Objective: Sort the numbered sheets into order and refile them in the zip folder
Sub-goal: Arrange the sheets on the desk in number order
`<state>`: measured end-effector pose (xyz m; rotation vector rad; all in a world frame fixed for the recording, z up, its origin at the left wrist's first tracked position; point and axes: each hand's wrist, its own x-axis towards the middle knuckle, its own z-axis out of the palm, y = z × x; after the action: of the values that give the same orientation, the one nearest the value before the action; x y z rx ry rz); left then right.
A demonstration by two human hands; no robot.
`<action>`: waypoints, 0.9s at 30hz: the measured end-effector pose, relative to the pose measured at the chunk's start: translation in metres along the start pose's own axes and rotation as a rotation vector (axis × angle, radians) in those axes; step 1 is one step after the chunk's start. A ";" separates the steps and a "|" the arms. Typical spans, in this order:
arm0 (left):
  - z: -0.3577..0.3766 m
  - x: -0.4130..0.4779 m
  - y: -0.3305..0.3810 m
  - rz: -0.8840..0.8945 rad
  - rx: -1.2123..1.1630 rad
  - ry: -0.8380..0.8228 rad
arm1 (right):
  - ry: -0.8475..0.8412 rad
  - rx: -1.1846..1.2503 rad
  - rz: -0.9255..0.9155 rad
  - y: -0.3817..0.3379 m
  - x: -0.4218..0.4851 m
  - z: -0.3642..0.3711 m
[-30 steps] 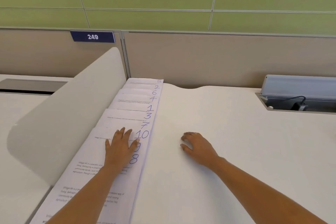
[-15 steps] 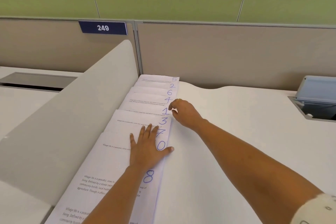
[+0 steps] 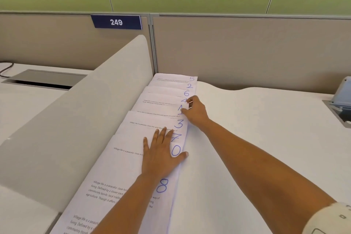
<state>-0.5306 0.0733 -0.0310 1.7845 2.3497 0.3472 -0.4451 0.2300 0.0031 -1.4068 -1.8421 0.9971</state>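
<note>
Desk (image 3: 256, 138): left hand (image 3: 161, 157) hides numbers on sheets (image 3: 121, 169).

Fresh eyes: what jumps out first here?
The fanned row of sheets along the grey divider, with blue handwritten numbers out of order down its right edge. The right hand pinches the corner of the sheet marked 1 mid-row, while the left hand presses flat on nearer sheets. A blue 249 sign hangs on the partition behind.
</note>
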 end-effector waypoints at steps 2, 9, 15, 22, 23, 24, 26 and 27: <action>-0.001 0.000 0.000 0.001 0.004 -0.002 | 0.035 0.195 0.148 0.002 -0.003 0.000; -0.001 0.000 0.001 -0.001 -0.020 0.006 | 0.094 0.358 0.270 0.015 -0.010 -0.007; -0.001 -0.002 0.000 -0.013 -0.013 0.015 | 0.215 0.297 0.270 0.017 -0.009 -0.030; -0.003 -0.004 0.001 -0.022 -0.007 -0.010 | 0.067 0.473 0.390 0.032 -0.027 -0.050; -0.004 -0.004 0.002 -0.022 -0.010 -0.011 | -0.016 0.465 0.391 0.034 -0.034 -0.046; -0.004 -0.004 0.002 -0.022 -0.014 -0.011 | -0.058 0.430 0.372 0.036 -0.040 -0.043; -0.004 -0.003 0.002 -0.024 -0.016 -0.011 | -0.028 0.370 0.334 0.038 -0.048 -0.040; -0.004 -0.003 0.002 -0.025 -0.013 -0.015 | 0.009 0.347 0.326 0.039 -0.048 -0.042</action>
<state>-0.5292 0.0705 -0.0264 1.7441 2.3523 0.3440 -0.3786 0.1977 -0.0086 -1.5116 -1.3714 1.3915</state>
